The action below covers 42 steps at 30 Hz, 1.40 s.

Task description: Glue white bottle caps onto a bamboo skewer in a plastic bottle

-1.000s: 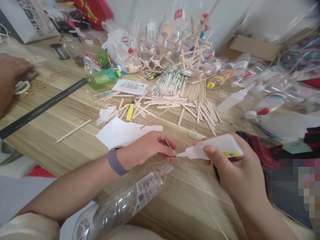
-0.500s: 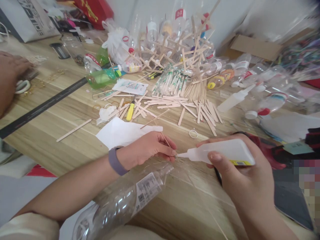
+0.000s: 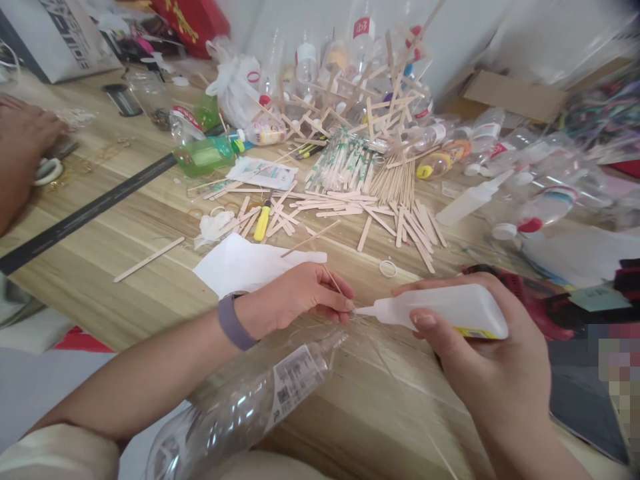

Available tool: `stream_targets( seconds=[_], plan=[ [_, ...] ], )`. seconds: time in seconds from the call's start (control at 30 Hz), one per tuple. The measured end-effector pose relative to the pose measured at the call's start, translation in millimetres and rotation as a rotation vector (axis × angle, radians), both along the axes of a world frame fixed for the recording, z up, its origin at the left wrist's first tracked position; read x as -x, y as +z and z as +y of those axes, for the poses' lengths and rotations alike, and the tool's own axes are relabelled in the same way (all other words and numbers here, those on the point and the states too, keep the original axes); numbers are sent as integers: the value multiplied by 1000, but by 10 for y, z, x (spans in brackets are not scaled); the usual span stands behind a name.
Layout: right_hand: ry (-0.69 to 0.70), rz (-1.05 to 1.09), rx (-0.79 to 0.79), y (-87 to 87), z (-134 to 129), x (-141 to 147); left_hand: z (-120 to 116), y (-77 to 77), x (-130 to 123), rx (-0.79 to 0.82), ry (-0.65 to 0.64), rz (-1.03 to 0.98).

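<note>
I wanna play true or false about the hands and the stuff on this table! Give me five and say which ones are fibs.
1. The right hand holds a white squeeze bottle. True.
2. The left hand holds nothing. False: it pinches a thin wooden stick.
3. The wristband is on the right wrist. False: it's on the left.
4. Flat wooden sticks lie on the table. True.
5. The paper beside the left arm is blue. False: it's white.

Craft workshop, by the look of it: wooden table (image 3: 155, 217); plastic bottles (image 3: 362, 28) heaped at 12 o'clock, wooden sticks (image 3: 335, 204) loose nearer in; wire spool (image 3: 121, 101) at 10; cardboard box (image 3: 515, 93) at 2; squeeze bottle (image 3: 455, 307) at 4; yellow-handled tool (image 3: 261, 225) near 9
</note>
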State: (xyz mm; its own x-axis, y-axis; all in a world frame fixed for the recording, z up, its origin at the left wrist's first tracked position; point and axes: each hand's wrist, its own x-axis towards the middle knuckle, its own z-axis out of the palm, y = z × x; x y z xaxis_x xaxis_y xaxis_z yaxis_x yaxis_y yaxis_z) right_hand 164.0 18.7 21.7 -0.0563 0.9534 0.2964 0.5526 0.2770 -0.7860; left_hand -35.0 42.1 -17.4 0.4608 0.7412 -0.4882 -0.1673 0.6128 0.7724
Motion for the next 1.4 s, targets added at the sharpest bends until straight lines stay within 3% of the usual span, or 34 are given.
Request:
stream_targets(
  seconds=[0.83,1.4],
  plan=[
    [96,-153,-40,15,55,-39,-7,1,-12,-13,-16,20],
    [110,-135,-49,26,54,-45,-9,-5,-13,-4,-24,14]
  ],
)
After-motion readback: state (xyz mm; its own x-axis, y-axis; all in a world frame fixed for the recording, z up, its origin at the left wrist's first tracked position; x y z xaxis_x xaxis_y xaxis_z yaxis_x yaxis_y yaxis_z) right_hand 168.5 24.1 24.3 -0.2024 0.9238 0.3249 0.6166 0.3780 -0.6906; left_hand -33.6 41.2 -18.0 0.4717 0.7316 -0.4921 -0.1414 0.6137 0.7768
